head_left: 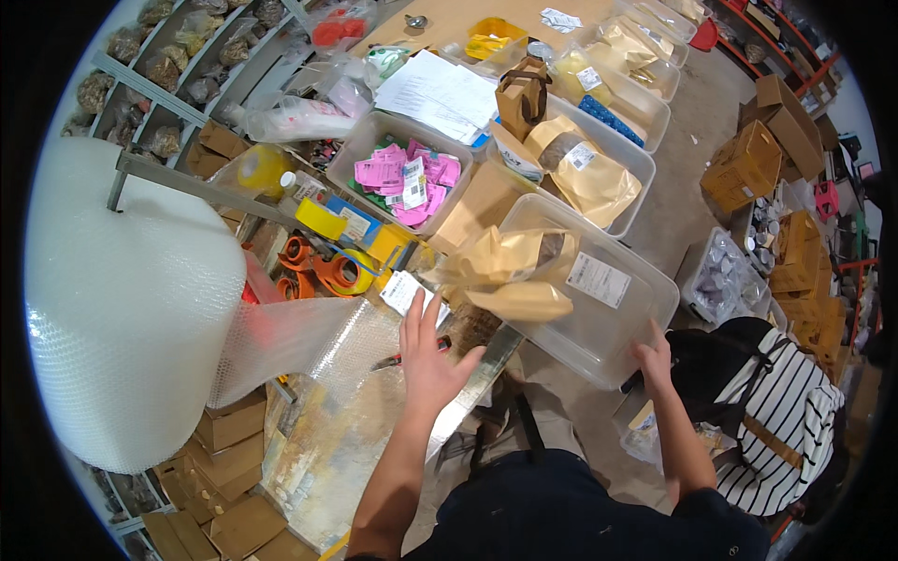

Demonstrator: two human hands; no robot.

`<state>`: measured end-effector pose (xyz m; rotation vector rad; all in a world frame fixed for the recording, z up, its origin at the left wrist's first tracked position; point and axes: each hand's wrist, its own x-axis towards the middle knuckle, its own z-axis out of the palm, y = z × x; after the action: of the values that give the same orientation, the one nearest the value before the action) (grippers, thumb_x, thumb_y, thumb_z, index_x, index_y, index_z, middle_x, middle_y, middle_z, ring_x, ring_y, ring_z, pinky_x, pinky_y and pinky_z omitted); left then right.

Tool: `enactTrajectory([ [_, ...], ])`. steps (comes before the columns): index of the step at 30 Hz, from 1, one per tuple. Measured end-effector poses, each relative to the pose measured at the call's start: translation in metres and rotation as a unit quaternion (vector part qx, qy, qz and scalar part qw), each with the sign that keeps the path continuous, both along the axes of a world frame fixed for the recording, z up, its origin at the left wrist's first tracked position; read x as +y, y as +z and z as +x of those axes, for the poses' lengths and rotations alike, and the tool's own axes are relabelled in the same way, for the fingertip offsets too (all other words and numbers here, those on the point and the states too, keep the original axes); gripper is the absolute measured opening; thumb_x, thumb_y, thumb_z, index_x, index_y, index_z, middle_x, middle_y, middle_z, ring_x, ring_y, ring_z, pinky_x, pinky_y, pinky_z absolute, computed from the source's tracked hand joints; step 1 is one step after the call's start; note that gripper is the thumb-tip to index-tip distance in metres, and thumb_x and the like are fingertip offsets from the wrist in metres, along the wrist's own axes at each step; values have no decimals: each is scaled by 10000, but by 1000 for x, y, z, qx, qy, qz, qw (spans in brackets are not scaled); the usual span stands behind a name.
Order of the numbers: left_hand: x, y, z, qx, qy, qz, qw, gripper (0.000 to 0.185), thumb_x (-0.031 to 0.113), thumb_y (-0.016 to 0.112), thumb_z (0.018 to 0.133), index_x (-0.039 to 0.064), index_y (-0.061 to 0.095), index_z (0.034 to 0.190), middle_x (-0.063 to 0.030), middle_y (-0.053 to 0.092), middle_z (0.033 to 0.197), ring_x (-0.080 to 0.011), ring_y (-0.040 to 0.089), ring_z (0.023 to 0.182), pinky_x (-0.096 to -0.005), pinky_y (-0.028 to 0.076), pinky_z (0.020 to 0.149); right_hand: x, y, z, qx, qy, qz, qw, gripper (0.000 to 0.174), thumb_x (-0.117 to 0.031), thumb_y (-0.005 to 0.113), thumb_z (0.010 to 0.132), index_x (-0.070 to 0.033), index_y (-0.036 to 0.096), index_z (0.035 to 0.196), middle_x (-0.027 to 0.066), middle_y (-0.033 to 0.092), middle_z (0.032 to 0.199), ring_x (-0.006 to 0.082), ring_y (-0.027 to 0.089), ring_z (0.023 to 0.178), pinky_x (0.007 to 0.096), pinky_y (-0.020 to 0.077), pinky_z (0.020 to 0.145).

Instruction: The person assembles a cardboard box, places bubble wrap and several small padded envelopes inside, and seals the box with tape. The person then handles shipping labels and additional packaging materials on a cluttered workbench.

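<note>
My right hand (652, 354) grips the near right rim of a clear plastic bin (596, 343), which juts out past the table edge. Inside lie kraft paper pouches (523, 301) on the left, and a white printed slip (598, 280). My left hand (431, 350) is empty, fingers spread, above the worktable (337, 435). Just beyond its fingertips lies a stack of white labels (407, 293). A utility knife with a red-and-black handle (414, 354) is partly hidden behind that hand.
A large bubble wrap roll (126, 301) hangs at left, its sheet trailing onto the table. Orange tape dispensers (326, 270), a bin of pink labels (459, 200) and a bin with filled kraft pouches (642, 186) stand beyond. At right, a person in a striped top (772, 421) bends close by.
</note>
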<state>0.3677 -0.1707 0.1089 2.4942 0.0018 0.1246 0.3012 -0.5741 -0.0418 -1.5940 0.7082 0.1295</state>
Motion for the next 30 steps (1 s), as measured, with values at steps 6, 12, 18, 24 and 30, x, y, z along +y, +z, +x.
enactTrajectory([
  [6, 11, 8, -9, 18, -3, -40, 999, 1122, 275, 975, 541, 14, 404, 1471, -236, 505, 1425, -382, 510, 1303, -452, 429, 1092, -4, 98, -39, 68, 32, 46, 996, 836, 34, 496, 730, -12, 340, 1551, 80, 654, 914, 164, 619, 743, 292, 517, 653],
  [12, 64, 6, -149, 67, -115, -38, 990, 790, 332, 947, 606, 47, 622, 1268, -164, 586, 1383, -322, 679, 1100, -361, 582, 855, 63, 116, -32, 90, 223, 52, 969, 686, -4, 544, 708, -48, 564, 1393, 57, 677, 893, 155, 636, 778, 302, 533, 688],
  [18, 98, 61, -273, 19, 79, 45, 996, 536, 318, 888, 673, 160, 698, 1149, -116, 594, 1325, -274, 682, 1032, -392, 584, 776, 207, 86, -31, -5, 503, -64, 862, 520, -116, 629, 734, -34, 613, 1247, 204, 723, 964, 300, 714, 826, 386, 557, 762],
  [24, 160, 47, -350, 46, 49, 140, 988, 281, 181, 798, 711, 147, 737, 983, -34, 695, 993, -250, 681, 810, -388, 553, 709, 368, 27, -77, 66, 577, -6, 814, 400, -106, 634, 743, 31, 622, 1119, 195, 693, 800, 252, 669, 572, 387, 548, 575],
  [30, 223, -13, -434, -78, 271, 64, 957, 80, 80, 725, 798, 102, 747, 872, -74, 707, 792, -280, 671, 681, -393, 557, 626, 418, -42, -154, -85, 518, -8, 851, 642, -42, 651, 805, 20, 403, 1394, 195, 662, 910, 321, 684, 805, 488, 548, 699],
])
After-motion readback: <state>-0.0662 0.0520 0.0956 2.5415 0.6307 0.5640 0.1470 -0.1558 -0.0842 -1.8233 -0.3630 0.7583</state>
